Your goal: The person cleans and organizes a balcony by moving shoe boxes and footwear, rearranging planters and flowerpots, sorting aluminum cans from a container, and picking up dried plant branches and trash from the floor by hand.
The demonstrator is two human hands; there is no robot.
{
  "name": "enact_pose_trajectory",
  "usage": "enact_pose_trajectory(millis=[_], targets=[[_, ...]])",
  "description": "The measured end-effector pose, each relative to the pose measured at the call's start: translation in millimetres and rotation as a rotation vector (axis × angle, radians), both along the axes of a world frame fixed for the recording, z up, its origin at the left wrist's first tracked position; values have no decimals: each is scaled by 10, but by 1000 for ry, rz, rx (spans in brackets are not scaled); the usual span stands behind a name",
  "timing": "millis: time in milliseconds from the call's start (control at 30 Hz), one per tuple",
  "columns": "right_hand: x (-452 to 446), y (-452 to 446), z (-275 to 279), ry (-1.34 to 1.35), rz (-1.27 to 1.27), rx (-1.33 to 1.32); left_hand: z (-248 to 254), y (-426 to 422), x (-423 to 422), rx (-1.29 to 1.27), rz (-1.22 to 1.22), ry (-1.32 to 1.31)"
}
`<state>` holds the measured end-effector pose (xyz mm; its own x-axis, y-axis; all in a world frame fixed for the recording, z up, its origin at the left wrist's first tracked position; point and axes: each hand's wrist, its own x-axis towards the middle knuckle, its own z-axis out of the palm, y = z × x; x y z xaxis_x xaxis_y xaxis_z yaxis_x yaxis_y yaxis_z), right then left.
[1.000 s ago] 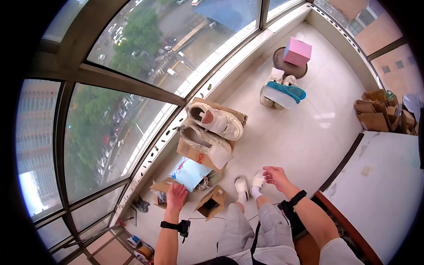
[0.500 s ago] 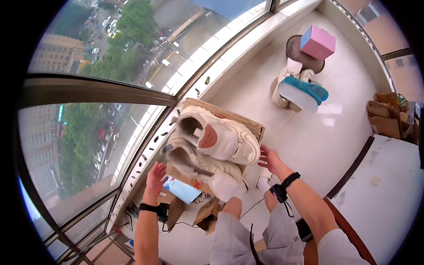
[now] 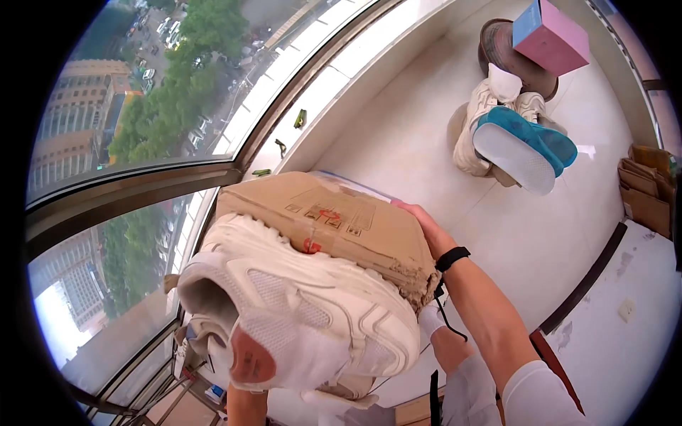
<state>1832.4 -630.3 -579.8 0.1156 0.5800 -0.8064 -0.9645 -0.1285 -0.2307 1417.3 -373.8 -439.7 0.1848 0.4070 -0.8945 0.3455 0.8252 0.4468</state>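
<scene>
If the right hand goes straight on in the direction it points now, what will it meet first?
Most likely the cardboard box: the right hand already appears to be against its edge. Depth is unclear, so it might instead slide along the far side.

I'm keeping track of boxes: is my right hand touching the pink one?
No, the right hand is at the cardboard box, well apart from the pink box.

The left hand is hidden behind the near shoe (image 3: 305, 305), only its forearm (image 3: 247, 408) showing. Left of the right hand's (image 3: 425, 226) grip, small print on the box (image 3: 362, 241) is unreadable; well right, folded cardboard (image 3: 645, 195) is cut off.
</scene>
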Motion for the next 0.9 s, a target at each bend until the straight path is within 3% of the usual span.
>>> enact_pose_trajectory(millis=[33,133,267,467,567,633,767,833,900], targets=[[-6,28,70,-68,-37,-19,6,-51,-39,5,6,19],[-198,-2,-683,-109,-85,132,140,-219,-162,28,21,91],[-206,10,-729,-10,-100,67,269,-353,-283,52,40,146],[-370,-52,-543,-161,-174,192,205,-438,-333,58,31,176],[-562,-10,-406,186,-477,165,96,-440,-299,56,14,178],[-668,71,-102,-7,-724,20,71,-439,-291,58,5,181],[-714,-18,-674,121,-681,143,74,-402,-249,63,-21,174],[-811,-79,-641,-123,-635,-38,101,-378,-224,66,-40,174],[-802,-232,-528,-195,-633,-134,126,-357,-183,69,-59,165]])
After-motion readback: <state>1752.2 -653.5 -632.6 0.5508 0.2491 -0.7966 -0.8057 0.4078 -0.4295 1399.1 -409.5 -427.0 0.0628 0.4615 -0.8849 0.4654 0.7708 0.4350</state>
